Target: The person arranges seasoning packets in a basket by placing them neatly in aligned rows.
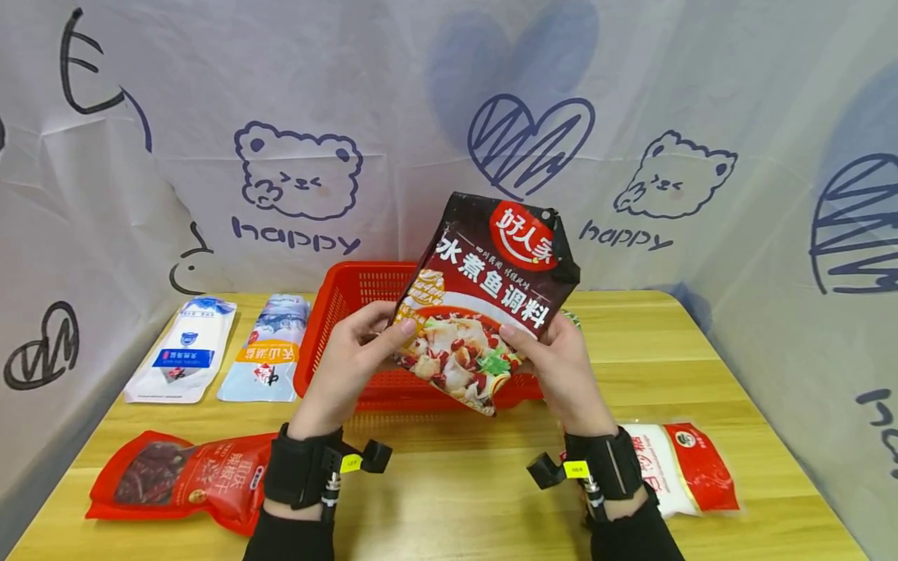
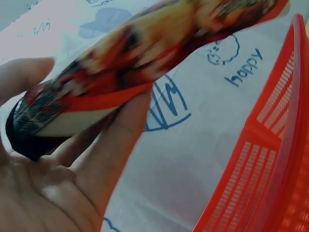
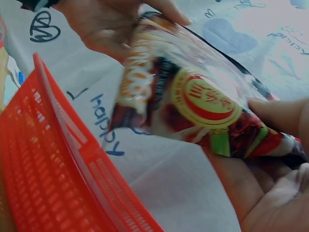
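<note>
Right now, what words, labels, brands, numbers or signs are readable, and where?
"好人家": held packet
"水煮鱼调料": held packet
"happy", repeated: wall sheet
"天山湖盐": blue-orange pouch
"天然海盐": white pouch
"糖": red-white bag, other characters unclear
Uncertain: red bag's lettering
Too small or blurred: wrist tags, remaining print

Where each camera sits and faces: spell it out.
Head: worn on head, facing forward and down at a black-and-red rectangular plastic packet; left hand, right hand and black sleeves show.
Left wrist: worn there, facing packet; left hand shows.
Right wrist: worn there, facing packet; both hands show.
Shared: both wrist views include the red slotted plastic basket.
</note>
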The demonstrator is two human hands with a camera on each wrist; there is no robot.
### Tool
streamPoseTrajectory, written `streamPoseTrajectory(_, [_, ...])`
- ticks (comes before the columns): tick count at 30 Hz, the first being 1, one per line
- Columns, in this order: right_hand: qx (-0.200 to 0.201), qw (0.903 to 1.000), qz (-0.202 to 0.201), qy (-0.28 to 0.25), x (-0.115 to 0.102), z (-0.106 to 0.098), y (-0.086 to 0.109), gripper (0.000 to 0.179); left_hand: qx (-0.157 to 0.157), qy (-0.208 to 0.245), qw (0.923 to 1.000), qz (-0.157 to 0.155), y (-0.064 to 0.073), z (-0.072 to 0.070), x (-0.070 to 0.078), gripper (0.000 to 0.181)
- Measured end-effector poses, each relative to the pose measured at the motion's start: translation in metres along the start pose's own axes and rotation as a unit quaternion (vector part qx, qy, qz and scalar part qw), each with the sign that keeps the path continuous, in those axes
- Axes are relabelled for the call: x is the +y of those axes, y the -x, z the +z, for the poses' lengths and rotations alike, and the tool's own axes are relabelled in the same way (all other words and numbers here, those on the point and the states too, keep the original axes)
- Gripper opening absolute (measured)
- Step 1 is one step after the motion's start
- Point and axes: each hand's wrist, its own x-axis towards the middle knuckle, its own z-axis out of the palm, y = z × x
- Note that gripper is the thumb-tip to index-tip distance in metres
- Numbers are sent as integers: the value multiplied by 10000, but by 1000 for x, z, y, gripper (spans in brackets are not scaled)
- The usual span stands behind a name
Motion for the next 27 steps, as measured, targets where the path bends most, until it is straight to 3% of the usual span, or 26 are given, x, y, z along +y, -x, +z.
streamPoseTrajectory(7, [-355,9977,60,578,-1,-9,-3,51,-393,-544,9972,-337,-1,-5,-1,40])
streamPoseTrajectory(15, [-729,9921,340,962,-2,-11,-3,60,-396,-864,9943,-485,-3,-3,-4,44])
streamPoseTrajectory(21, [-906,9859,335,1368,1,-8,-5,57,-370,-1208,9915,-318,-2,-2,-6,40])
streamPoseTrajectory(27, [-960,9877,246,1208,2,-7,-5,55,-156,-1420,9897,-85,-3,1,-8,36])
